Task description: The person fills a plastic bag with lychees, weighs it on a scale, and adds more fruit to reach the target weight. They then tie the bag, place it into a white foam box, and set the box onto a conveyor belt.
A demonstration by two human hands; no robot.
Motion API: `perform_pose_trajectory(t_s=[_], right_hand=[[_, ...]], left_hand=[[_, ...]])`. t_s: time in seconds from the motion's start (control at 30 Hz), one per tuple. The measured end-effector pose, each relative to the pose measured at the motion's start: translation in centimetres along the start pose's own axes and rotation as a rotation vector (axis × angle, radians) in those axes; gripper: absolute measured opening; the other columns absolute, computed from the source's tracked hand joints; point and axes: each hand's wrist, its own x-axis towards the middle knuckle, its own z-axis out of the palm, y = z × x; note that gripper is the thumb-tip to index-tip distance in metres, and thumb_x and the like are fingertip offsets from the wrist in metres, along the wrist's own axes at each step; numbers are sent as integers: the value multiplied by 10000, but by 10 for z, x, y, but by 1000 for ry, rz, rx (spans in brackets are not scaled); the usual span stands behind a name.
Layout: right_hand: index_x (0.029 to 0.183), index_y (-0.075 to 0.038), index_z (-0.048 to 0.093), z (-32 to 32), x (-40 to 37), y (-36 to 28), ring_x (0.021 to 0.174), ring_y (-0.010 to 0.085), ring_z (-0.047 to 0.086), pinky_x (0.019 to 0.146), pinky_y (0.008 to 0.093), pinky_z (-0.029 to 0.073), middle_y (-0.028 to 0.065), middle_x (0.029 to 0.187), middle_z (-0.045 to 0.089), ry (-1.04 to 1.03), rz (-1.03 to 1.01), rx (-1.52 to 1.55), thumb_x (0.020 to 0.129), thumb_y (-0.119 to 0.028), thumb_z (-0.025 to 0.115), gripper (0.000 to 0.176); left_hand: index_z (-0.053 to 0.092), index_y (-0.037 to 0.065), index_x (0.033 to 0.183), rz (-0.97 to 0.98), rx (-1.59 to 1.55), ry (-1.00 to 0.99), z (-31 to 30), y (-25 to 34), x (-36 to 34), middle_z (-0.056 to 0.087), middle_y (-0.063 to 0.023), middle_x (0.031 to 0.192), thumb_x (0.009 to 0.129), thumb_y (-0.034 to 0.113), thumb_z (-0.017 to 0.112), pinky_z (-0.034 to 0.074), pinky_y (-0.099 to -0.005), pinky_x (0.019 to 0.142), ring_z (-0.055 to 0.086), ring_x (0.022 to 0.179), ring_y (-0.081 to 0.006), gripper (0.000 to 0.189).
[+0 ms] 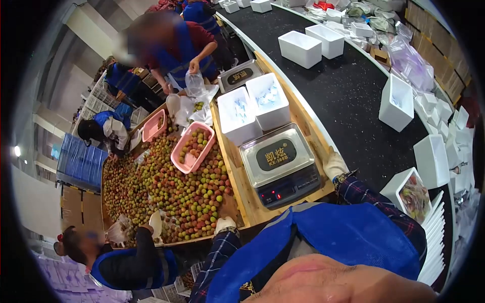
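My left hand (225, 224), in a whitish glove, rests at the near edge of the fruit table beside loose lychees (192, 212). Its fingers are too small and bunched to read. My right hand (334, 164), also gloved, lies on the wooden rim (314, 136) right of a digital scale (280, 161), fingers stretched along the wood and holding nothing I can see. The scale's steel pan is bare, and its red display is lit. Behind it stand two white foam boxes (237, 118) with blue-and-white packets inside.
Pink baskets (174, 156) sit among the lychees. A second scale (239, 76) stands farther back. Across the table, a person (177, 55) handles a clear bag; another person (134, 265) works at left. Foam boxes (300, 49) stand on the black conveyor (348, 96).
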Motion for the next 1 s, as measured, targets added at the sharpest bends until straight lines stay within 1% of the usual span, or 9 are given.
perform_pose_trajectory(t_s=[0.1,0.17,0.37,0.43,0.67,0.73,0.87,0.97,1.0], right_hand=[[1568,-6,453,8,5,6,1120,444,693,1015,515,541,283,1175,716,-11,-16,23,1001,-357,609,685],[1565,-4,456,14,4,8,1111,449,695,1008,517,545,286,1175,715,39,-41,14,999,-352,612,682],[1567,10,443,6,3,5,1145,446,680,1044,516,527,287,1210,702,-18,-19,24,1003,-342,608,685],[1612,22,389,8,3,5,1168,379,642,1054,456,502,229,1236,677,-28,-31,-38,1019,-413,597,765],[1600,21,398,15,6,10,1142,414,666,1017,490,532,262,1202,689,9,-60,-10,984,-371,656,775],[1596,12,402,10,6,7,1129,432,674,1005,504,542,269,1178,698,-31,-16,21,972,-359,670,774],[1596,5,401,13,4,8,1130,437,674,1012,509,539,272,1190,697,-16,-29,25,976,-362,663,766],[1603,2,392,6,3,4,1149,437,668,1020,513,537,274,1224,689,-20,-31,13,980,-363,660,769],[1610,6,377,0,1,1,1222,444,634,1062,509,519,278,1301,661,-76,-2,16,994,-362,643,765]], left_hand=[[701,13,1301,-186,-124,-77,-119,58,-99,750,-214,1256,1061,402,505,541,-461,997,724,1153,-383,498],[697,23,1322,-185,-124,-84,-139,64,-114,736,-222,1290,1055,405,509,535,-479,1024,709,1188,-403,502],[673,44,1386,-183,-178,-145,-133,58,-104,695,-229,1382,1042,409,510,513,-510,1087,678,1261,-422,527],[670,66,1409,-212,-194,-180,-152,66,-118,674,-220,1430,1043,423,497,506,-511,1109,665,1295,-409,540],[699,78,1391,-204,-151,-173,-145,64,-109,711,-213,1375,1044,419,503,497,-497,1123,673,1283,-420,524],[726,42,1332,-217,-201,-150,-130,58,-103,726,-215,1342,1045,452,496,462,-541,1127,636,1286,-467,551],[729,31,1324,-186,-224,-148,-139,60,-105,722,-230,1341,1049,420,489,463,-540,1131,638,1288,-458,533],[714,36,1359,-197,-172,-187,-138,59,-101,719,-206,1365,1061,415,491,501,-506,1102,683,1271,-391,531],[714,36,1359,-199,-174,-191,-138,59,-101,719,-206,1365,1061,415,491,501,-506,1102,683,1271,-391,531]])
